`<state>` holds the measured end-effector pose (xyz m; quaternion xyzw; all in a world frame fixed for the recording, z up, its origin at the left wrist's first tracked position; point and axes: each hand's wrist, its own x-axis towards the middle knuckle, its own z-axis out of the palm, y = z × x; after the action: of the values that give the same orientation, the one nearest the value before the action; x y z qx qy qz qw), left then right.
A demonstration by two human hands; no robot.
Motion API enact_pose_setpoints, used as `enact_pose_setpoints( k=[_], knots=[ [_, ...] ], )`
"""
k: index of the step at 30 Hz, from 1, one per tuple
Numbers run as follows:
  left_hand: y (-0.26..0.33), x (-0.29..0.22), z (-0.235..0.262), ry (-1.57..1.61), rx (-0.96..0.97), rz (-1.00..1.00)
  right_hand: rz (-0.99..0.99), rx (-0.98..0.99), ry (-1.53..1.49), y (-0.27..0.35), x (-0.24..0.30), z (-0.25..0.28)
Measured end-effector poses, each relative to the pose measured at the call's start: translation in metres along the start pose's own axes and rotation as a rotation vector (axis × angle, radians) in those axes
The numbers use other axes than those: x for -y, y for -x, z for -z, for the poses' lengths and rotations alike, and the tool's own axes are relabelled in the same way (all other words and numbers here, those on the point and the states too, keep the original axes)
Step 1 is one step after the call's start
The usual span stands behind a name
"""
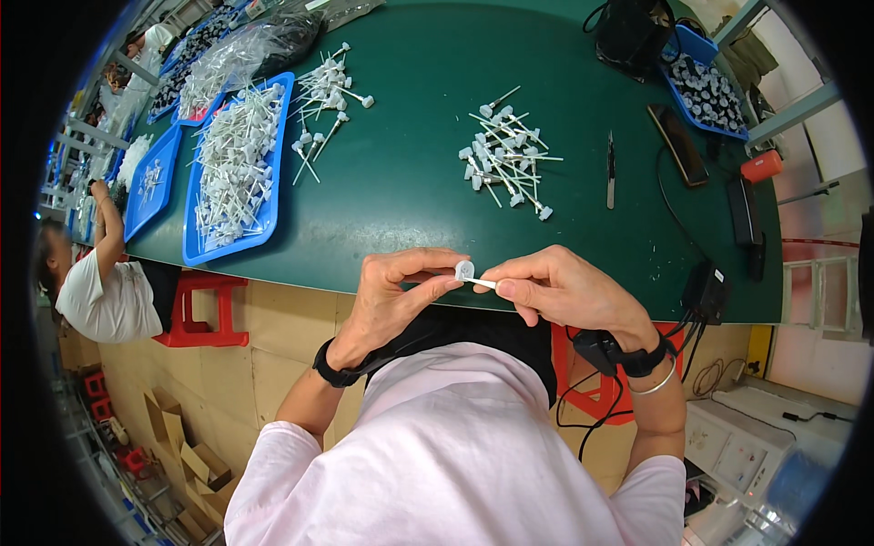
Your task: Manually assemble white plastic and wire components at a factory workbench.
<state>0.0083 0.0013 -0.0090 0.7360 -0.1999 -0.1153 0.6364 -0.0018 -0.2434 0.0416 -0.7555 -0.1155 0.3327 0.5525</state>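
Observation:
At the table's near edge my left hand [396,284] pinches a small round white cap [464,268] between thumb and fingers. My right hand [572,289] grips a thin white stem [482,282] by its outer end, and the stem's other end meets the cap. Whether the two are joined cannot be made out. Beyond my hands lies a loose pile of white caps with thin stems [505,162]. More such pieces fill a blue tray [259,240] to the left, and a smaller heap of capped stems [328,86] lies beside it.
Tweezers [611,173], a phone [678,146] and a black bag [628,38] lie on the right of the green table [391,182]. Black cables run near my right wrist from a black box [705,291]. A co-worker [109,296] sits at the far left, near another blue tray [137,218].

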Motion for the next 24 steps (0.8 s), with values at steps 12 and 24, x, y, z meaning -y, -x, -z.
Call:
enact_pose_setpoints(
  k=[12, 24],
  knots=[
    [0.001, -0.001, 0.000, -0.012, 0.024, 0.016, 0.048, 0.001, 0.004, -0.001, -0.006, 0.000],
    [0.002, -0.007, 0.000, -0.020, 0.026, 0.091, 0.243, -0.311, 0.263, 0.009, 0.006, -0.019]
  ],
)
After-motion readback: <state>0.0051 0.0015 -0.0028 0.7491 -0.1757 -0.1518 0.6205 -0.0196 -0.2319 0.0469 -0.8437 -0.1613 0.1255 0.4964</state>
